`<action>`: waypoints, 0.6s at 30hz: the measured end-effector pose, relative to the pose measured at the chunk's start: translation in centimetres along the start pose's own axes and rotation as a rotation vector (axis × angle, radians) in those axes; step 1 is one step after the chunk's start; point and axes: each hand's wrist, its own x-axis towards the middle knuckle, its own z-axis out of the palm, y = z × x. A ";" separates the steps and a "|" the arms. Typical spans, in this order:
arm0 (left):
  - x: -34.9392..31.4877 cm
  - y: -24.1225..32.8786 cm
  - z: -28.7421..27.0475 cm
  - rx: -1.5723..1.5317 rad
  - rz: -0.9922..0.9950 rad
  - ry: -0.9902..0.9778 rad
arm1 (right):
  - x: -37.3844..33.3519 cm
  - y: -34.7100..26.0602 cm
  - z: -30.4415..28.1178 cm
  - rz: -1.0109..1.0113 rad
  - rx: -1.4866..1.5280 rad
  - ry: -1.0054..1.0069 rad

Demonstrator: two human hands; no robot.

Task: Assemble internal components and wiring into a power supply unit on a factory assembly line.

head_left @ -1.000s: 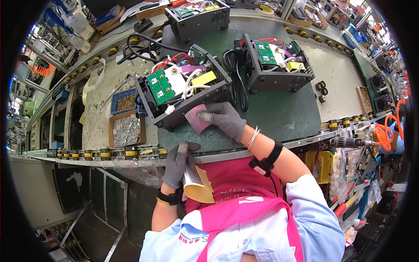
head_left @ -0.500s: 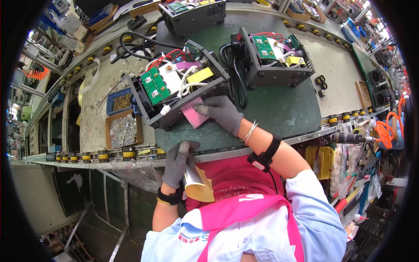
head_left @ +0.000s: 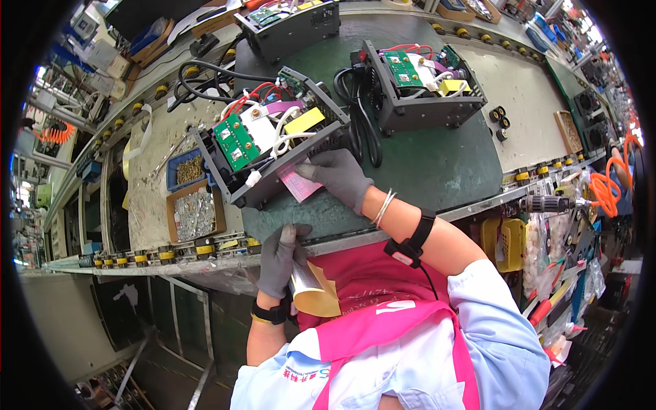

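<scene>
My right hand [head_left: 339, 179], in a grey glove, pinches a pink printed paper slip [head_left: 301, 186] by its upper right part. The slip lies close against the near side of an open dark grey metal-cased device [head_left: 263, 183]; whether it touches, I cannot tell. Inside that case show a green circuit board [head_left: 236, 142], a yellow block [head_left: 305, 121], and red and white wires. Lower, at the bench edge, my gloved left hand [head_left: 277, 258] is closed on a curled yellow-backed sheet [head_left: 316, 292], which hangs in front of the pink apron.
A second open device [head_left: 427, 89] stands right, a third [head_left: 290, 31] farther back. Black cables [head_left: 369, 130] lie between. Left are a blue bin of brass-coloured parts [head_left: 186, 169] and a cardboard tray of silvery parts [head_left: 198, 213]. A power screwdriver [head_left: 547, 203] lies at the right edge.
The view has shifted slightly. My right hand and the pink slip stay by the case side, the slip tilted a little differently. My left hand keeps the curled sheet.
</scene>
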 end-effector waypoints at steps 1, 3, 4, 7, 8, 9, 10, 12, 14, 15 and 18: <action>0.0 0.0 0.0 0.002 0.004 -0.003 | 0.0 -0.2 -0.1 0.022 -0.080 0.019; -0.1 0.1 0.1 0.014 0.009 -0.009 | 0.1 -0.6 -0.5 0.029 -0.409 0.037; -0.1 0.2 0.1 0.022 0.013 -0.010 | 0.1 -0.8 -0.8 0.007 -0.564 0.050; 0.0 0.2 0.2 0.043 0.029 -0.008 | -0.1 -1.0 -1.8 -0.092 -0.710 -0.031; 0.0 0.2 0.2 0.056 0.028 -0.007 | -0.3 -1.0 -2.0 -0.113 -0.770 -0.069; 0.0 0.2 0.2 0.048 0.030 -0.006 | -0.3 -1.0 -2.2 -0.146 -0.555 -0.153; 0.0 0.1 0.2 0.047 0.026 -0.006 | -0.3 -0.9 -2.2 -0.156 -0.356 -0.242; 0.0 0.0 0.3 0.057 0.015 -0.008 | 0.1 -0.7 -2.0 -0.105 -0.110 -0.374; 0.0 0.0 0.4 0.083 0.011 -0.008 | 1.0 -0.6 -1.4 0.002 -0.018 -0.462; -0.2 0.2 0.5 0.082 0.016 -0.020 | 1.2 -0.4 -1.1 0.054 -0.211 -0.418; -1.0 1.0 0.5 0.076 0.055 -0.045 | 1.6 0.1 -0.6 0.018 -0.345 -0.385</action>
